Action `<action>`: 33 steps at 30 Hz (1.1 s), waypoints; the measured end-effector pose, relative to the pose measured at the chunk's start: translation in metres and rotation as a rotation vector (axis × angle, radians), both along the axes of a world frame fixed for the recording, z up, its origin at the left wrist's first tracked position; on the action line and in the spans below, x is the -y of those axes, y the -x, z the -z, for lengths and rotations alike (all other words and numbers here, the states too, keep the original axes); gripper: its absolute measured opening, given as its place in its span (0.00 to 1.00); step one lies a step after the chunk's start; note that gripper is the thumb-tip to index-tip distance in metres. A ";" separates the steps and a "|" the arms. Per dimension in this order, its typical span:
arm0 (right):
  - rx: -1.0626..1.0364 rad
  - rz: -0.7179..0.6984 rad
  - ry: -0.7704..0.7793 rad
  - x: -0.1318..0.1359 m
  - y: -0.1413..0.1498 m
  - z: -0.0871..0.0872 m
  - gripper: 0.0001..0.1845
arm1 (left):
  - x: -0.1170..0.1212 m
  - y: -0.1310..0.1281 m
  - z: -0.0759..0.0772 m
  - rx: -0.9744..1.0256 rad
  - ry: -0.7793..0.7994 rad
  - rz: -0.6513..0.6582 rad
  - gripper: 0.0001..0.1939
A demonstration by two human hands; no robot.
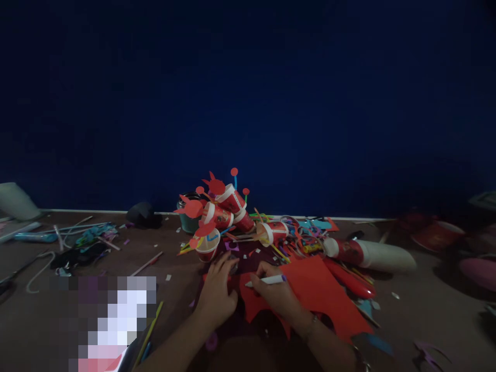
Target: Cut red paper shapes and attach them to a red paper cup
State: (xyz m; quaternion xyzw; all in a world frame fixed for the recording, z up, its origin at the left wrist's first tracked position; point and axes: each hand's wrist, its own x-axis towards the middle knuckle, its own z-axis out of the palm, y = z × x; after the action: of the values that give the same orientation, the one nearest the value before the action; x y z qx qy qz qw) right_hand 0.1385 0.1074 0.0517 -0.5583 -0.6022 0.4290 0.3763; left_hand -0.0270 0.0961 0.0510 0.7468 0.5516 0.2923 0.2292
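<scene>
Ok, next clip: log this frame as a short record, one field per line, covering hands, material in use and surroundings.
Right hand: grips a white marker, tip pointing left, at the red paper
Left hand: fingers spread, near the paper's left end; whether it presses there is unclear
Red paper: on the table, lower edge jagged
Beyond the hands: red-patterned paper cups, several with red paper shapes
To the right: cup stack lying on its side
Backdrop: dark blue wall
Obscured: lower left, pixelated
</scene>
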 end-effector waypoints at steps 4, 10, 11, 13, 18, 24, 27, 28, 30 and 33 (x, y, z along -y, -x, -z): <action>-0.014 0.005 0.011 0.000 0.000 0.001 0.10 | 0.000 0.000 0.000 0.012 -0.005 -0.001 0.34; -0.018 0.004 0.012 0.000 0.000 0.001 0.11 | 0.000 0.000 -0.001 0.027 -0.007 -0.006 0.34; -0.025 -0.002 0.015 0.000 0.000 0.001 0.11 | 0.000 0.000 -0.001 0.027 -0.004 -0.006 0.34; -0.044 -0.012 0.022 0.000 0.000 0.001 0.10 | 0.000 0.000 -0.002 0.026 0.001 -0.006 0.33; -0.023 -0.011 0.015 -0.001 0.000 0.004 0.10 | 0.000 0.000 -0.001 0.012 0.001 0.003 0.34; 0.004 0.005 0.020 -0.001 0.000 0.005 0.10 | 0.000 0.001 0.000 0.011 -0.004 0.004 0.35; -0.002 -0.004 0.024 0.000 0.000 0.003 0.10 | 0.000 0.000 0.000 0.008 -0.004 0.002 0.34; -0.006 -0.007 0.022 0.000 0.000 0.002 0.10 | 0.000 0.000 0.000 0.005 -0.004 0.003 0.34; -0.011 -0.006 0.014 0.001 0.000 0.001 0.10 | 0.000 0.000 -0.001 0.001 -0.005 0.006 0.34; -0.016 -0.003 0.014 0.001 0.001 0.000 0.10 | 0.000 0.000 -0.001 0.003 -0.001 0.007 0.33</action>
State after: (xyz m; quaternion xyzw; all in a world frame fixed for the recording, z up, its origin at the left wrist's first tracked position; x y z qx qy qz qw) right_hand 0.1377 0.1066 0.0520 -0.5565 -0.5969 0.4382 0.3768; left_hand -0.0267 0.0961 0.0522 0.7485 0.5485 0.2929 0.2306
